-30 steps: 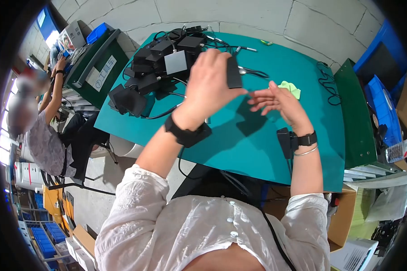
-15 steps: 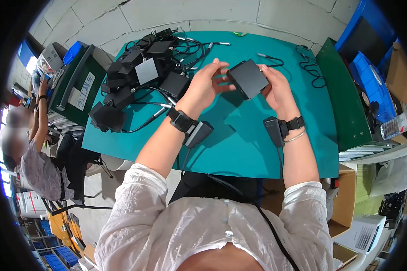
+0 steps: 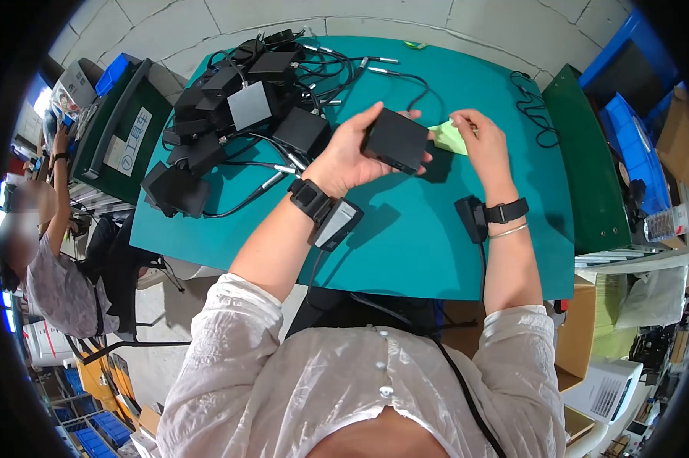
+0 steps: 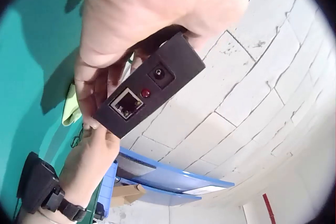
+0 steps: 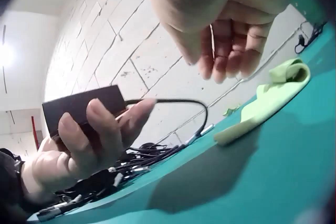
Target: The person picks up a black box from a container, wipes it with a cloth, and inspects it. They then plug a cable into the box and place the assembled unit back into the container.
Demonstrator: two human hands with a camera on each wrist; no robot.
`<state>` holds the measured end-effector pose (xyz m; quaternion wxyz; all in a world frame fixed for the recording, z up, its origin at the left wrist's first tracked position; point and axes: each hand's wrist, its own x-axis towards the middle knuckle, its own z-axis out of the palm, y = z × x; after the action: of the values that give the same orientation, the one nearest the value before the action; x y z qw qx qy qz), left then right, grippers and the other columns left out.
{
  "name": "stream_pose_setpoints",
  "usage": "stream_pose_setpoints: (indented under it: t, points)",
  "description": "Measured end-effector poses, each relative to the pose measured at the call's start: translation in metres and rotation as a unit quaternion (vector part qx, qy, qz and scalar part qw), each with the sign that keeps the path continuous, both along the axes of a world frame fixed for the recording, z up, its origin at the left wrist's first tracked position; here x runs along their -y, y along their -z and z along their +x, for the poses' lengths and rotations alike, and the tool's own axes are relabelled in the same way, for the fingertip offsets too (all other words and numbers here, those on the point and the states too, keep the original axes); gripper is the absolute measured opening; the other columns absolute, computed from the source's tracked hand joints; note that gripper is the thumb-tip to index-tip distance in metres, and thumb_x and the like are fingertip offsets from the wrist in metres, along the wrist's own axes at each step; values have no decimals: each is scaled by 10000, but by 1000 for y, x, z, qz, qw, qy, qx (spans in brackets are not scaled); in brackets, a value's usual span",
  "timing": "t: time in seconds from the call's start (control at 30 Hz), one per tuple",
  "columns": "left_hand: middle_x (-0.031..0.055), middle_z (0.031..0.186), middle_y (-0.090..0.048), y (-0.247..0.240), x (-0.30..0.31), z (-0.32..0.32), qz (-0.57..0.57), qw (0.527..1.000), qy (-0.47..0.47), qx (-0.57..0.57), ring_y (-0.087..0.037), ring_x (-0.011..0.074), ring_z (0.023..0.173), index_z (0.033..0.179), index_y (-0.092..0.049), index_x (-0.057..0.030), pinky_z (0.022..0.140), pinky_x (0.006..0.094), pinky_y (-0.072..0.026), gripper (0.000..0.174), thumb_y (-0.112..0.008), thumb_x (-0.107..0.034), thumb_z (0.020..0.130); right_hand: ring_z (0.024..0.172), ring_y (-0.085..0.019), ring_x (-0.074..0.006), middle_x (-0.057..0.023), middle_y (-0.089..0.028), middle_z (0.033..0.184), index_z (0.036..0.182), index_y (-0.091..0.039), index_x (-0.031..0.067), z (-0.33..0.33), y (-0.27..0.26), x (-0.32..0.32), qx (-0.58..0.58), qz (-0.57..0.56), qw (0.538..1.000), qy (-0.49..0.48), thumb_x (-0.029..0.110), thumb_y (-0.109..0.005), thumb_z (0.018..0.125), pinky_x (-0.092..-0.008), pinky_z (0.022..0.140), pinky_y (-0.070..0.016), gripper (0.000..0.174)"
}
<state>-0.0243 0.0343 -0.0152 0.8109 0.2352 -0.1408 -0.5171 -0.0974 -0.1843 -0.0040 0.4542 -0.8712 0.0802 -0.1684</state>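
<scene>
My left hand [image 3: 350,156] holds a small square black box [image 3: 396,140] above the table, fingers round its sides. In the left wrist view, the box's end face carries a network port [image 4: 127,103], a round power socket [image 4: 160,74] and a small red part between them. A black cable [image 5: 184,101] runs from behind the box in the right wrist view. To the right, my right hand [image 3: 486,149] has loosely bent fingers with nothing between them. Just below those fingers, a light green cloth [image 5: 273,100] lies crumpled on the table.
Several black boxes [image 3: 195,153] with cables and metal-tipped plugs are heaped on the left of the green table [image 3: 436,252]. A thin black cord [image 3: 539,114] lies at the back right. Green cabinets flank both sides; another person [image 3: 62,259] sits at far left.
The black box came from the heap side to the middle, passed between both hands, and is now in the left hand. My right hand let go of it and moved right, over the cloth.
</scene>
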Motion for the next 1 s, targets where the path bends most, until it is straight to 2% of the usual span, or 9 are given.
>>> stream_pose_setpoints:
  t: [0.1, 0.33, 0.53, 0.6, 0.63, 0.7, 0.8, 0.9, 1.0]
  points:
    - [288, 1290, -467, -1, -5, 3, -11, 1000, -17, -14, -529, 441, 1095, 1344, -398, 30, 941, 546, -445, 588, -293, -421, 981, 1020, -569, -314, -117, -630, 1059, 1043, -661, 34, 4, 24, 18, 37, -264, 964, -2, 159, -661, 812, -393, 910, -459, 264]
    - [309, 1255, -471, -5, -5, -4, -42, 999, -11, -10, -533, 447, 1082, 1348, -374, 73, 978, 561, -424, 620, -336, -415, 966, 1003, -577, -296, -100, -635, 1046, 1022, -682, 69, 1, 29, 20, -6, -360, 933, -6, 162, -677, 793, -390, 897, -471, 247]
    - [310, 1237, -476, 3, -4, 3, -79, 996, 18, -36, -547, 433, 1056, 1362, -350, 77, 931, 544, -471, 687, -338, -483, 964, 753, -636, -262, -128, -671, 931, 1003, -670, 44, 1, 8, 5, -121, -235, 961, 79, 162, -629, 843, -364, 700, -513, 203]
    - [296, 1238, -483, 6, -4, 6, -79, 996, 27, -32, -551, 421, 1061, 1351, -370, 62, 919, 545, -479, 674, -351, -487, 961, 718, -630, -196, -126, -674, 933, 1014, -664, 44, 2, 2, -5, 83, 34, 993, 75, 148, -604, 869, -309, 668, -502, 189]
    - [282, 1240, -489, 8, -4, 7, -79, 996, 35, -30, -556, 409, 1066, 1341, -390, 47, 907, 546, -487, 661, -364, -492, 959, 718, -630, -196, -126, -674, 933, 1014, -664, 44, -1, 0, -14, 84, 34, 993, 73, 148, -604, 869, -309, 668, -502, 189]
    - [260, 1245, -497, 8, -6, 6, -86, 995, 14, -53, -560, 396, 1073, 1325, -411, 24, 905, 547, -488, 632, -381, -489, 956, 718, -609, -131, -118, -674, 939, 1044, -656, 47, -16, -17, -45, 211, 41, 970, -115, 125, -593, 883, -268, 672, -494, 190]
    - [173, 1233, -543, 7, -15, 6, -30, 992, -31, -120, -604, 334, 1047, 1306, -434, -43, 817, 509, -547, 557, -438, -466, 943, 1093, -602, -255, -82, -641, 1151, 1177, -621, 92, -16, -18, -64, 258, -188, 911, -260, 124, -573, 896, -351, 933, -473, 287]
    - [156, 1211, -557, 11, -17, 10, 28, 989, -46, -135, -617, 320, 1023, 1307, -435, -59, 766, 488, -570, 549, -388, -475, 952, 1259, -464, -295, -73, -567, 1280, 1267, -562, 117, -16, -18, -70, 218, -172, 909, -311, 196, -545, 916, -396, 1039, -395, 360]
    - [199, 1208, -522, 14, -15, 3, -70, 992, 44, -99, -619, 361, 986, 1277, -437, -38, 755, 526, -562, 536, -305, -455, 967, 1287, -432, -283, -84, -520, 1334, 1313, -519, 118, -11, -16, -67, 217, -196, 906, -306, 269, -506, 935, -391, 1054, -375, 407]
